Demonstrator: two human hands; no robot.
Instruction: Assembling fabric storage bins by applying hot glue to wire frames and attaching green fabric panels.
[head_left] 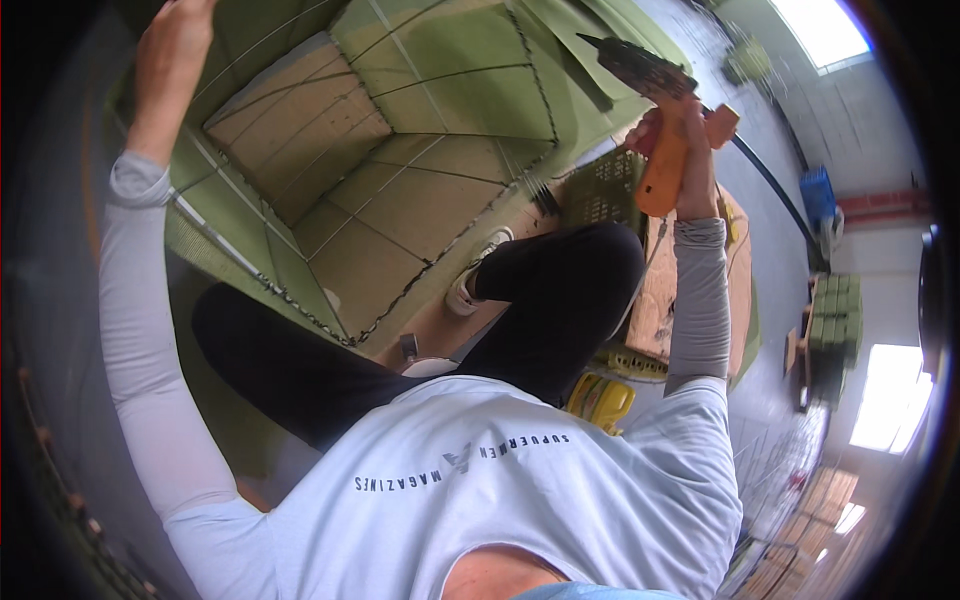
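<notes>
My right hand (672,150) is wrapped around an orange air-powered gun (662,180) with a dark, dirty, pointed nose aimed up and left. A dark hose (768,175) runs from near it toward the right. At the upper left, my raised left hand (176,48) looks closed; its fingertips are cut off by the picture's edge, and whatever they hold is hidden. Between my arms stands a large open box of wire mesh lined with green cloth (455,95). Its panels are crossed by thin wires, and a twisted dark edge (405,292) runs round its near rim.
My knees are spread around the box's near corner. A green plastic crate (603,190) and a cardboard box (655,305) stand on the right, with a yellow object (602,402) below. Stacked green bundles (836,315) and pallets (815,510) are farther right.
</notes>
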